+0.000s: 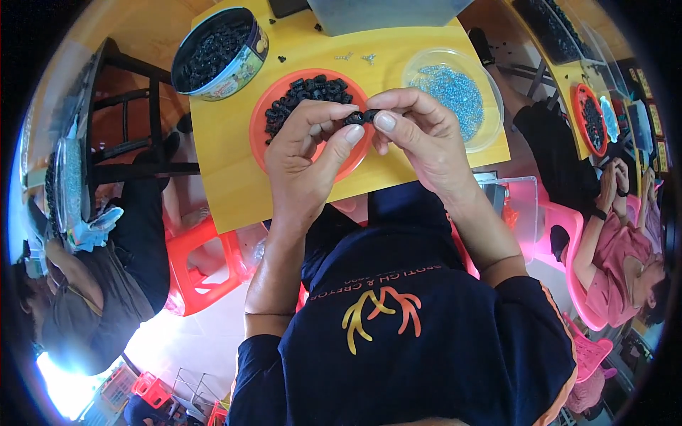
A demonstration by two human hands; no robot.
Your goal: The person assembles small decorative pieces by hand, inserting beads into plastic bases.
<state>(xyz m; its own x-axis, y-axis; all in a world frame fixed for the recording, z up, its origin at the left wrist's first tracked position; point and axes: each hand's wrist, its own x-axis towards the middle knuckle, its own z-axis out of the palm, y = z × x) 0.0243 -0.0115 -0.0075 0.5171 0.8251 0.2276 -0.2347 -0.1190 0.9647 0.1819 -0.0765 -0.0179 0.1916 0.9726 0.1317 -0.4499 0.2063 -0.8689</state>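
My left hand pinches a small black plastic part between thumb and fingers. The thumb and forefinger of my right hand close on another small black piece, right up against the first. Whether the two are joined, I cannot tell. Both hands are raised over the right side of an orange-red bowl that holds many similar black parts. To the right of my right hand stands a round clear tub of tiny bluish, shiny pieces.
A round tin of black parts stands at the table's far left. A translucent grey box sits at the far edge. Small silvery bits and a few black ones lie on the yellow table. People sit on both sides.
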